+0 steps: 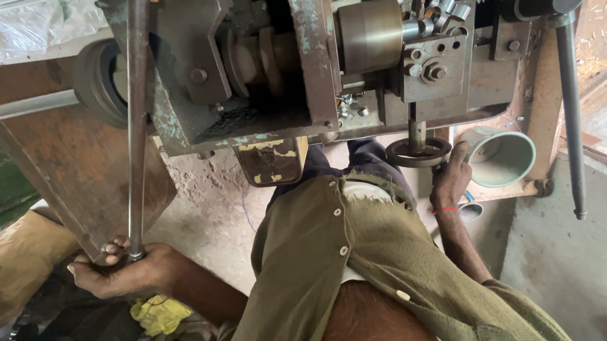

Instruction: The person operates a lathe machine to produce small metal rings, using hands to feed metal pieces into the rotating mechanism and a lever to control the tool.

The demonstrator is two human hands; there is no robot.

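A: Left hand point(121, 272)?
B: Clenched round the long grey steel rod point(136, 120), at its lower end.
A: Right hand point(450, 177)?
B: Fingers gripping the small dark iron handwheel point(417, 152) under the worn lathe-like machine point(288, 59).
A: Hazard?
B: Curled metal swarf point(433, 11) likely cuts; the loose olive shirt point(354, 263) could snag.

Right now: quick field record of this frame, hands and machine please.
left hand: gripping the lower end of the long rod
right hand: on the handwheel under the machine
rod: near upright, top end has a red tip
machine: worn metal lathe-type body, green paint flaking
swarf: curled metal chips at the top of the machine
cup: pale green, beside the right hand
lever: dark bar hanging at the right
rag: yellow, below the left hand
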